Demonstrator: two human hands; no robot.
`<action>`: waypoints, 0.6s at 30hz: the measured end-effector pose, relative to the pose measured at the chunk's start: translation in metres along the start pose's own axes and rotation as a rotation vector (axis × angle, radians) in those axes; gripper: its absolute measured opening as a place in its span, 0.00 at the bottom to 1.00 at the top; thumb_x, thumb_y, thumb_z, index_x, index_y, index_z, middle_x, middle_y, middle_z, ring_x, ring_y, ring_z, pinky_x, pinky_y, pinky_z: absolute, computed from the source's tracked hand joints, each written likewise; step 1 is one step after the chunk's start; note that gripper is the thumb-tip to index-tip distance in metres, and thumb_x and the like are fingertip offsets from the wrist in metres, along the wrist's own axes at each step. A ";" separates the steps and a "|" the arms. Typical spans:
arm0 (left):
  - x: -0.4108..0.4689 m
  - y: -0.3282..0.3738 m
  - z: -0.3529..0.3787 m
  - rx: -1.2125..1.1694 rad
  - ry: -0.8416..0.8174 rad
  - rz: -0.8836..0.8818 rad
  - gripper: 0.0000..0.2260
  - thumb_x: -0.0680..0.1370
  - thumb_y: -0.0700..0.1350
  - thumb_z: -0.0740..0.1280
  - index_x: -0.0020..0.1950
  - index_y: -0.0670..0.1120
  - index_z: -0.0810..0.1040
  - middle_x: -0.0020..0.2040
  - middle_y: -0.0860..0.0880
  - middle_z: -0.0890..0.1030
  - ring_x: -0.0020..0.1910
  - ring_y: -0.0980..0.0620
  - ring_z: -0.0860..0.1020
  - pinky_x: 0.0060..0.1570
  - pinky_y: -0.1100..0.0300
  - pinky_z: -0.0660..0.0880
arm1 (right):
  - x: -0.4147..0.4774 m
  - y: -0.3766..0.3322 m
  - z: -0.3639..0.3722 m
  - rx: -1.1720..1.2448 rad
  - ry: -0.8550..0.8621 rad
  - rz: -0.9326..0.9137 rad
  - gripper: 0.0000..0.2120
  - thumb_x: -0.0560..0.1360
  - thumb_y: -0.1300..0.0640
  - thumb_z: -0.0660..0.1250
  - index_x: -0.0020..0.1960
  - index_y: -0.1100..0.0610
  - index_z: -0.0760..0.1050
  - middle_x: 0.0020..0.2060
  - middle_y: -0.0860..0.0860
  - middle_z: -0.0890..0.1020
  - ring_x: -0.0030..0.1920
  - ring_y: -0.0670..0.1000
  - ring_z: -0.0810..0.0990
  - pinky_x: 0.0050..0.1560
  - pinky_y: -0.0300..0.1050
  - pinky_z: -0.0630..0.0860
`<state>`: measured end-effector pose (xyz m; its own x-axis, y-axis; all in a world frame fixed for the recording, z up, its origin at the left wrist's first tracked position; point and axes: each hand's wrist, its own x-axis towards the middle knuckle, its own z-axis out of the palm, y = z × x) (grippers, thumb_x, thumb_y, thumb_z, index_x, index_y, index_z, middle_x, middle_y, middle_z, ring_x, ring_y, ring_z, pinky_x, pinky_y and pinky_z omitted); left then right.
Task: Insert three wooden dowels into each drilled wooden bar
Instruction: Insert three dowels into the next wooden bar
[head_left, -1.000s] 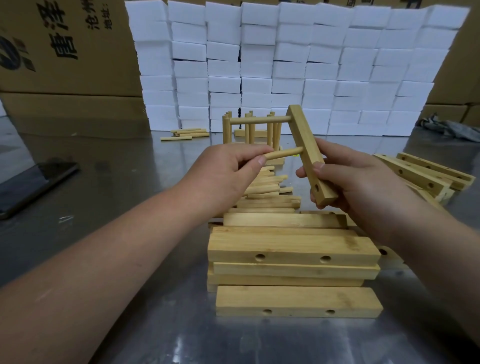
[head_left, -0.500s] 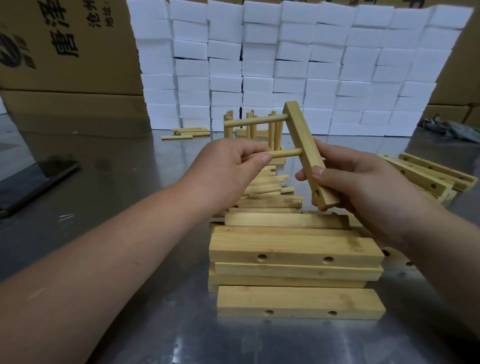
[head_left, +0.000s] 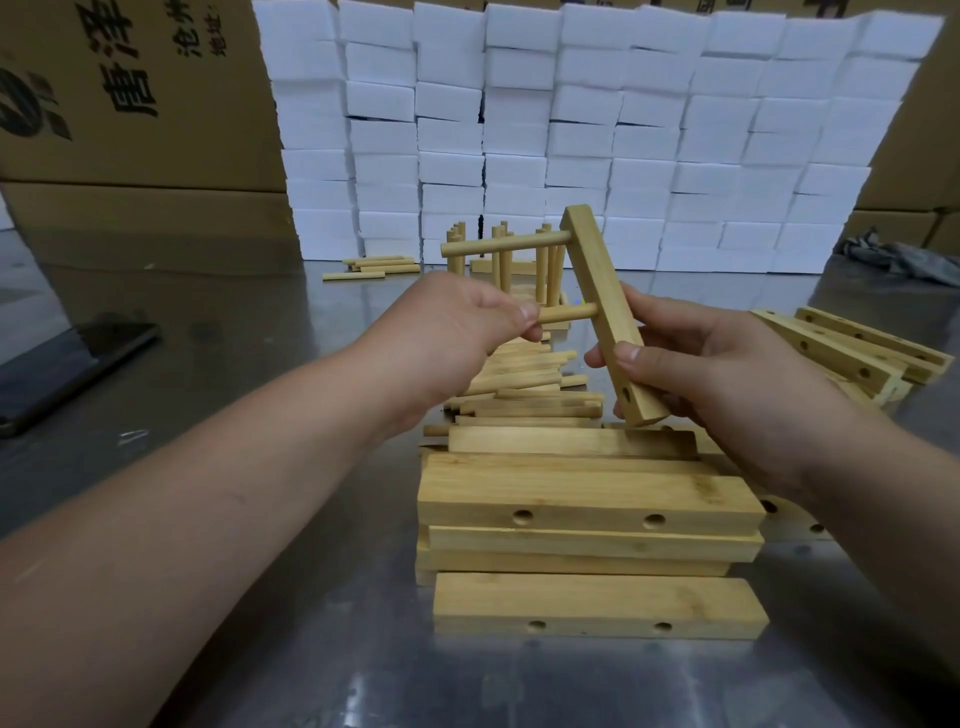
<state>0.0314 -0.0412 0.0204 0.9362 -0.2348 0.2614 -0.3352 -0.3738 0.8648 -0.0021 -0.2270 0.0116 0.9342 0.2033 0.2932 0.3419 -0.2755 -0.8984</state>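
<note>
Steel table (head_left: 234, 364): right hand (head_left: 727, 384) grips bar (head_left: 597, 291) bearing two dowels (head_left: 509, 244); left hand (head_left: 452, 338) pinches lower dowel (head_left: 569, 313); third hole (head_left: 626, 395) bare.

hands 2: left hand (head_left: 457, 332), right hand (head_left: 717, 374) | held bar (head_left: 602, 306) 1 | dowels in it 2: upper dowel (head_left: 509, 244), lower dowel (head_left: 569, 313) | near stacked bars (head_left: 587, 499) at least 5 | right bars (head_left: 841, 353) at least 2 | phone (head_left: 78, 364) 1, left | loose dowels (head_left: 524, 384) too many to count
</note>
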 end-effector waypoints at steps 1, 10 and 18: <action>0.001 -0.001 0.001 -0.003 0.007 -0.004 0.11 0.78 0.48 0.62 0.39 0.50 0.81 0.36 0.67 0.64 0.42 0.62 0.58 0.42 0.47 0.74 | 0.001 0.001 0.000 -0.006 0.009 0.005 0.18 0.75 0.58 0.64 0.56 0.36 0.71 0.42 0.43 0.85 0.36 0.41 0.81 0.43 0.39 0.79; 0.015 -0.028 -0.004 0.091 0.078 -0.092 0.11 0.79 0.55 0.55 0.44 0.57 0.76 0.47 0.51 0.79 0.40 0.55 0.76 0.39 0.60 0.70 | 0.013 0.011 -0.012 0.052 0.362 0.128 0.19 0.78 0.60 0.61 0.68 0.49 0.70 0.42 0.49 0.84 0.31 0.47 0.79 0.33 0.36 0.79; 0.014 -0.035 -0.001 0.453 -0.190 -0.132 0.04 0.74 0.51 0.68 0.46 0.57 0.82 0.40 0.64 0.77 0.43 0.63 0.74 0.38 0.70 0.68 | 0.018 0.021 -0.007 0.107 0.383 0.226 0.20 0.78 0.58 0.62 0.69 0.50 0.68 0.43 0.50 0.84 0.30 0.46 0.81 0.31 0.37 0.78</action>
<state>0.0560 -0.0305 -0.0063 0.9520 -0.3030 0.0435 -0.2671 -0.7528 0.6016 0.0225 -0.2355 0.0000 0.9614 -0.2182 0.1676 0.1315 -0.1707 -0.9765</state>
